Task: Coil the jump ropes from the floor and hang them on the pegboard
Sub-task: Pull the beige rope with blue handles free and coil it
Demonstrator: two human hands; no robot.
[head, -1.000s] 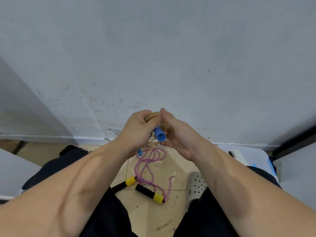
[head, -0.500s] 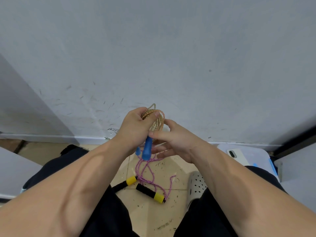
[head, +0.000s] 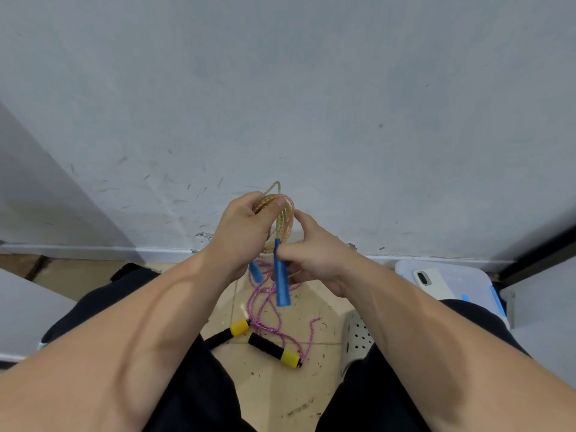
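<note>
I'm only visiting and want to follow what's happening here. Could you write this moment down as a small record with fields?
Left hand: grips the coiled yellow rope
Right hand: pinches the top of the long blue handle, which hangs down
Other blue handle: dangles below the left hand
Floor: purple rope, uncoiled, with black-and-yellow handles
Nearby: phone on a plastic box; white shoe
Pegboard: not in view

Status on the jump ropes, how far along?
Done: blue-handled rope coiled in left hand. In hand: right hand pinches its dangling handle. Left: purple rope lies loose on the floor; nothing hung, no pegboard in view.
</note>
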